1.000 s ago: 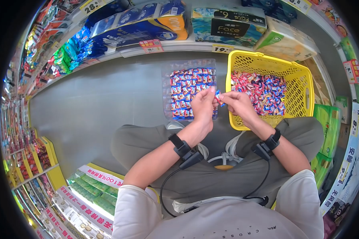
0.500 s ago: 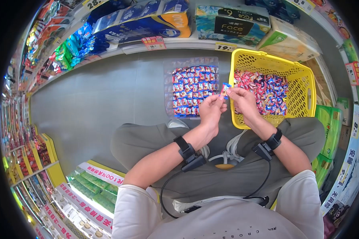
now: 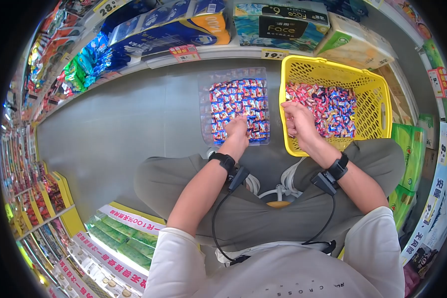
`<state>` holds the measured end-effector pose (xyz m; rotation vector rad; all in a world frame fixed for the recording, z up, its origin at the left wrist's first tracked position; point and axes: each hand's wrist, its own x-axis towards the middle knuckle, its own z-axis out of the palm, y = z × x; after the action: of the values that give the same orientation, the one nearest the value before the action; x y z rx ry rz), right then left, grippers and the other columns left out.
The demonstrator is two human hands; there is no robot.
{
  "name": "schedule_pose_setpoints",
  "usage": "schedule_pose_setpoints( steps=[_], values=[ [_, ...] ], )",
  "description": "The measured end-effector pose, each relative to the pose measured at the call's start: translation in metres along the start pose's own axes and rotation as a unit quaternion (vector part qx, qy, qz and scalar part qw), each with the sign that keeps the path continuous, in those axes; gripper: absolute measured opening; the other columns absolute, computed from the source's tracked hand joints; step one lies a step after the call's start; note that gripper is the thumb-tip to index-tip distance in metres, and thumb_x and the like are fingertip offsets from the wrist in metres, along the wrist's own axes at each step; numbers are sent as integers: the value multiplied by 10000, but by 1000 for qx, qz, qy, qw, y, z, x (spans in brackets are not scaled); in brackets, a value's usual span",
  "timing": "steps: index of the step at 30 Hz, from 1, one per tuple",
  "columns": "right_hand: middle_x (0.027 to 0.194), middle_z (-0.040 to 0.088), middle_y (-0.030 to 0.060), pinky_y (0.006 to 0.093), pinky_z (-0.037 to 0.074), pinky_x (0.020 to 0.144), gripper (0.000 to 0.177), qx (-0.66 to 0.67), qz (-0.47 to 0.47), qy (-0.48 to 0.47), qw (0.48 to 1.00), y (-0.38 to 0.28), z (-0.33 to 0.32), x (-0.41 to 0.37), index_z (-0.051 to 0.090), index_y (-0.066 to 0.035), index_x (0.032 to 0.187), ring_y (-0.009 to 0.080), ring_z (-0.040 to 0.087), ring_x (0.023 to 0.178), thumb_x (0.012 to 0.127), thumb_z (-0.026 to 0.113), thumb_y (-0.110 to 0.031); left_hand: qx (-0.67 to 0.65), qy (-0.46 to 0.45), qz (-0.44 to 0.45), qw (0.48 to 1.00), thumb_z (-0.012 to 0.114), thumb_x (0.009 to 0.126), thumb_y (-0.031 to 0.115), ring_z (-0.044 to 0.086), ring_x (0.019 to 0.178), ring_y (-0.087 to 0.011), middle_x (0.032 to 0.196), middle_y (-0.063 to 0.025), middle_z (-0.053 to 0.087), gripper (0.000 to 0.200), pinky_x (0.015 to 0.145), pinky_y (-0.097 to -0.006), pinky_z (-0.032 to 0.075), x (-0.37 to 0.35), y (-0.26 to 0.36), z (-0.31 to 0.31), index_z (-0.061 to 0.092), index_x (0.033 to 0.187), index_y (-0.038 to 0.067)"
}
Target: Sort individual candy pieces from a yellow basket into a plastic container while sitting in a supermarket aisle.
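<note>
Rows of wrapped candies (image 3: 239,102) fill much of a clear plastic tray (image 3: 205,99) on the grey floor. My left hand (image 3: 237,131) is over the tray's lower middle, its fingers pressed together on the candies; whether it pinches one is hidden. To the right stands a yellow basket (image 3: 286,74) with a loose pile of red, pink and blue wrapped candies (image 3: 333,109) inside. My right hand (image 3: 300,121) is over the basket's left rim, its fingers curled in, and what they hold, if anything, cannot be made out.
Behind the tray and basket, a shelf holds blue tissue packs (image 3: 169,30), a Face tissue pack (image 3: 280,27) and a cream pack (image 3: 357,42). Green packs (image 3: 407,154) stand at the right. Stocked shelves (image 3: 39,198) line the left. My crossed legs (image 3: 174,184) are below.
My left hand has moved left and down to the tray, away from my right hand. The candy that was between both hands is no longer visible there. The view has shifted slightly.
</note>
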<state>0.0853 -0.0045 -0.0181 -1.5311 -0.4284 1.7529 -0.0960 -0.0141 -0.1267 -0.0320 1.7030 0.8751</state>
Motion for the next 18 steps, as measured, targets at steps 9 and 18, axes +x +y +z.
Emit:
schedule_pose_setpoints(
  steps=[9,18],
  values=[
    [739,464,-31,215,225,411,92,20,11,12,1000,-3,-10,6,588,-78,971,25,312,460,895,599,-127,95,98,-20,990,705,894,171,628,682,-158,855,-66,696,158,552,-349,472,51,-59,29,674,965,33],
    [750,466,-28,218,221,412,128,25,21,16,999,-5,-11,5,598,-65,1008,24,310,465,894,586,-121,220,105,12,970,736,848,179,659,694,-200,855,-92,699,202,575,-379,506,73,-68,23,673,886,-10]
  ],
)
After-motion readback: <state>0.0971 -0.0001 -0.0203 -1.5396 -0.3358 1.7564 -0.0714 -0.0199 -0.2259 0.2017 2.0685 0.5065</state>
